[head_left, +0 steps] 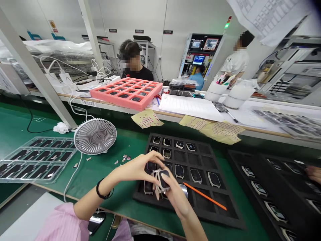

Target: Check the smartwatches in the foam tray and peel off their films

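Note:
A smartwatch case [164, 180] with a dark screen and pale metal frame is held between my two hands above a black foam tray [204, 204]. The fingers of my left hand [140, 167] curve over it, with thumb and fingertips closed at its left edge. Closed around its right side is my right hand [177, 197], its thumb lying on the screen. Other watch cases sit in the tray's pockets, such as one watch case [179, 171] just beyond my fingers. An orange stick [205, 196] lies across the tray to the right of my hands.
A round fan [95, 136] stands left, beside a clear tray of dark parts [37, 159]. A pink foam tray [144, 106] sits on the raised shelf. More black trays [238, 164] lie right, where another person's hand [314, 175] shows. A person [136, 63] sits opposite.

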A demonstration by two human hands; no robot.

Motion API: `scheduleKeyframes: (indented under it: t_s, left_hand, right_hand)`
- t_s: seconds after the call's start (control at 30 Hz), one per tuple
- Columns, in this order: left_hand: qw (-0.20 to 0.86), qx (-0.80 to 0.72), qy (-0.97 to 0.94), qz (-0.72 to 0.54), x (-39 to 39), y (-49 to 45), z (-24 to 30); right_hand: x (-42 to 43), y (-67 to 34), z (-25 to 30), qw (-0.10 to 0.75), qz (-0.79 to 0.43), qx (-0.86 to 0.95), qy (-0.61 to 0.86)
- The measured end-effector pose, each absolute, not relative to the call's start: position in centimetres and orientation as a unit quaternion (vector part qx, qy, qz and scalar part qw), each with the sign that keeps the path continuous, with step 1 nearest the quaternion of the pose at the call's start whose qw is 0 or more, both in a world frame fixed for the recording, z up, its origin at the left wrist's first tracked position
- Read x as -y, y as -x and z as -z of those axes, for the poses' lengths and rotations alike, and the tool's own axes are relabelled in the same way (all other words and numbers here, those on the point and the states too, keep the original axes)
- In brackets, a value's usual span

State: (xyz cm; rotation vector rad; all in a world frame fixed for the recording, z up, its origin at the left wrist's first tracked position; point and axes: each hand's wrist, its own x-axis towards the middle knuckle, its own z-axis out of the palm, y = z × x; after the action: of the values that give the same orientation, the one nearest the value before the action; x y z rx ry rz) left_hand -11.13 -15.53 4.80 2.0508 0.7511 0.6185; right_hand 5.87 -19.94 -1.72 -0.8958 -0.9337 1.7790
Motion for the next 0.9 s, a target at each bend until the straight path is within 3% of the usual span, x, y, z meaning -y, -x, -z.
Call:
scheduleKeyframes:
  t_s: [0.17,0.37,0.5,0.67,0.9]
  left_hand:
    - [0.232,-0.367,-0.867,-0.245,17.3,5.9,-3.9]
    - [0.111,-0.338,-0.904,-0.238,15.8,1.2,-0.4]
    - [0.121,-0.286,-0.910,-0.273,14.4,-0.1,0.2]
    - [0.184,-0.304,-0.882,-0.310,13.7,-1.0,0.4]
    - [0.152,-0.268,-0.888,-0.341,13.2,-1.6,0.2]
  right_hand:
    - [19.5,-8.0,1.6,0.511,-0.456,0.528,0.502]
    - [19.8,-10.0,2.0,0.495,-0.381,0.578,0.525]
    - [20.0,-12.7,1.7,0.493,-0.407,0.555,0.533]
    - [20.1,-15.6,1.1,0.490,-0.531,0.491,0.487]
    - [19.9,-16.2,-0.1,0.497,-0.596,0.464,0.427]
